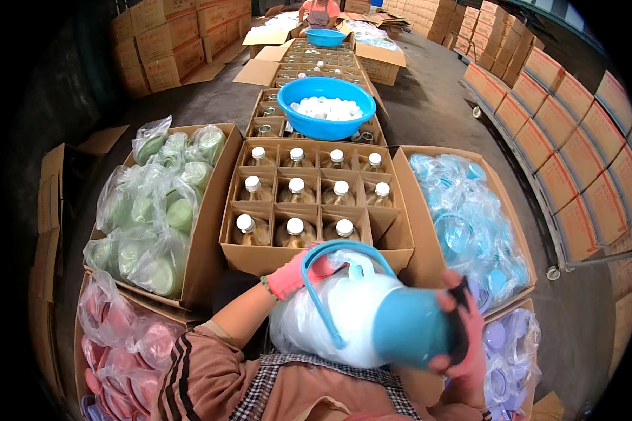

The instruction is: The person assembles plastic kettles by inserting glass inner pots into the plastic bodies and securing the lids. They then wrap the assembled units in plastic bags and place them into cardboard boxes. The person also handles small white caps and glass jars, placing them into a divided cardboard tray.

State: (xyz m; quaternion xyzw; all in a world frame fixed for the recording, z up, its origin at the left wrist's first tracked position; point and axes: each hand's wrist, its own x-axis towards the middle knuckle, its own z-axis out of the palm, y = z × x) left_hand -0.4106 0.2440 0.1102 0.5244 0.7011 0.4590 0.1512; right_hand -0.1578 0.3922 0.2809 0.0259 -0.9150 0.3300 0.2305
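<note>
Right hand (465,330) clamped round the jug's (361,316) blue end — left hand (303,275) by the handle (314,302), can't tell if closed. Jug's sideways — just below the bottle box (260,260).

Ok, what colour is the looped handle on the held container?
The looped handle is teal blue, best seen in the head view.

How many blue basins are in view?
2: the nearer basin, holding small white pieces, sits just beyond the box of white-capped bottles; the farther basin is near the other person. More may be hidden.
</note>
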